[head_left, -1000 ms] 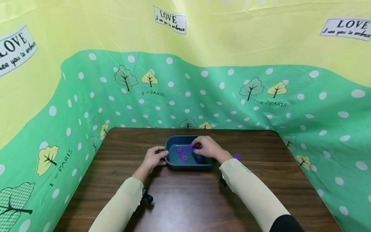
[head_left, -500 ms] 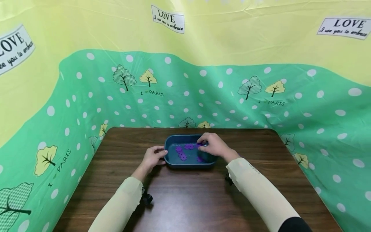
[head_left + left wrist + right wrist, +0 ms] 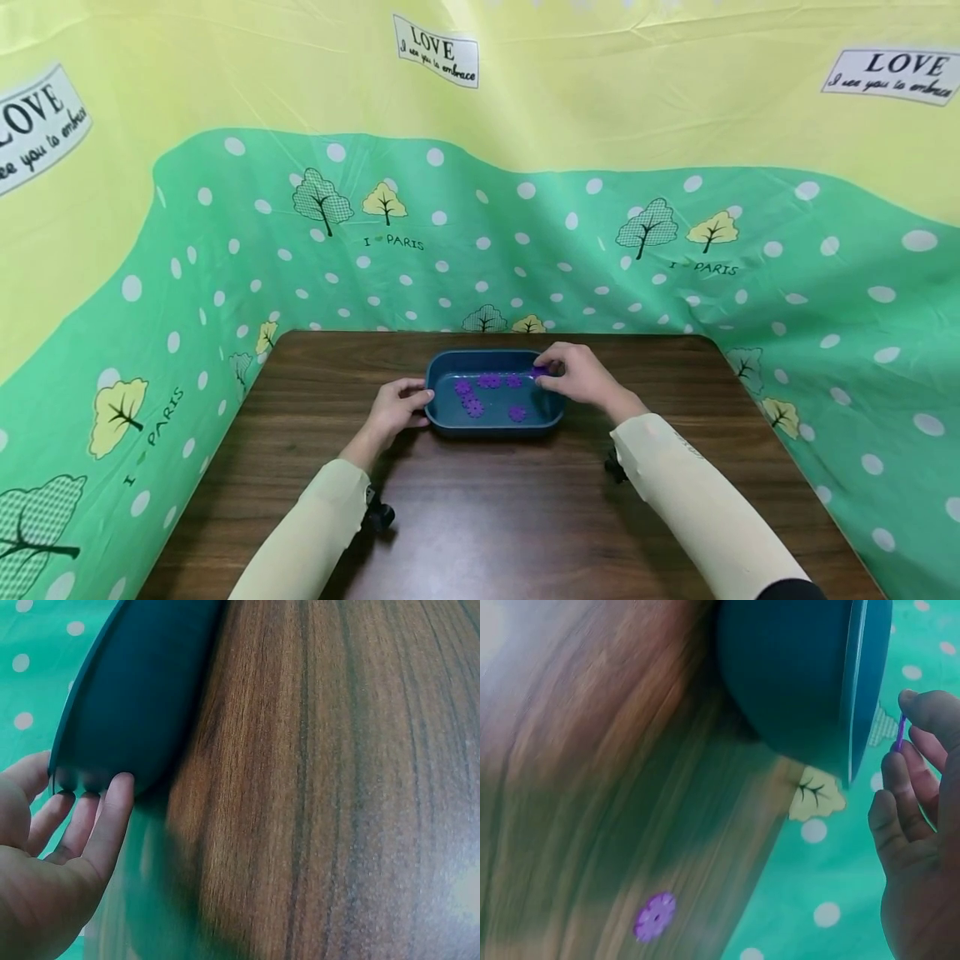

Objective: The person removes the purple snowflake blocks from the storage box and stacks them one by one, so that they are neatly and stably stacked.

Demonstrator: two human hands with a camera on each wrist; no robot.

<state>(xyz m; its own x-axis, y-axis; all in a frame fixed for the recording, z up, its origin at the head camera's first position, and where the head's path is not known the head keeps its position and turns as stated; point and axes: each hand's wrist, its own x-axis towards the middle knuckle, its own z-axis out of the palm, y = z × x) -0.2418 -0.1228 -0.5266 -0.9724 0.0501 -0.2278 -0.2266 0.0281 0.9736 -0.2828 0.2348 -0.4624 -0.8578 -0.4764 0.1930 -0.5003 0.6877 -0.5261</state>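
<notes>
A blue tray [image 3: 495, 432] sits on the table, with several purple notched discs inside. Several lie in a group at the tray's left, such as this purple disc [image 3: 473, 407]; another purple disc [image 3: 517, 413] lies near its front. My left hand [image 3: 393, 406] holds the tray's left end, thumb at the rim and fingers against the outer wall, as the left wrist view shows. Over the right end, my right hand [image 3: 581, 375] pinches one notched disc [image 3: 901, 731] between thumb and fingers, edge-on and above the rim in the right wrist view.
One more purple disc [image 3: 655, 916] lies on the wooden table [image 3: 480, 517] right of the tray; the right arm covers it in the head view. A green and yellow printed cloth [image 3: 450, 250] hangs behind the table and along its sides.
My right hand has moved right, from over the tray's middle to its right end. Discs it covered now show on the tray floor. The left hand keeps its place.
</notes>
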